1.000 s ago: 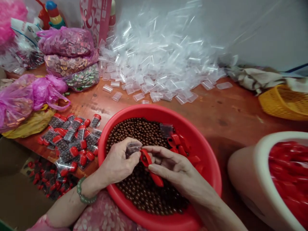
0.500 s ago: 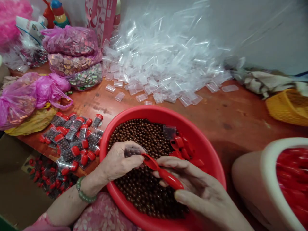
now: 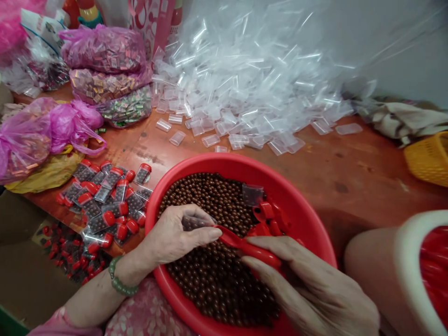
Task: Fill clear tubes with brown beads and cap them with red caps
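Over the red basin (image 3: pixel 241 161), my left hand (image 3: pixel 178 233) is closed around a small clear plastic case (image 3: pixel 196 221) with dark balls showing inside. My right hand (image 3: pixel 308 280) pinches a glossy red hinged plastic cap (image 3: pixel 261 254) between thumb and fingers. One end of the cap meets the mouth of the case at my left thumb; whether it is seated there I cannot tell. Many brown chocolate-like balls (image 3: pixel 210 196) fill much of the basin beneath both hands. Loose red caps (image 3: pixel 268 214) and a clear case (image 3: pixel 252 193) lie at the basin's right side.
Filled red-capped cases (image 3: pixel 108 191) lie left of the basin, with more in a box (image 3: pixel 21 261) below the table edge. Empty clear cases (image 3: pixel 245 88) are heaped behind. Pink bags (image 3: pixel 105 51) stand left; a white bucket (image 3: pixel 378 261) of red pieces and a yellow basket (image 3: pixel 427 158) are right.
My right hand has rolled over, its thumb now beneath the cap, and shifted slightly right and down. The cap has turned and lies flatter. My left hand still grips the case.
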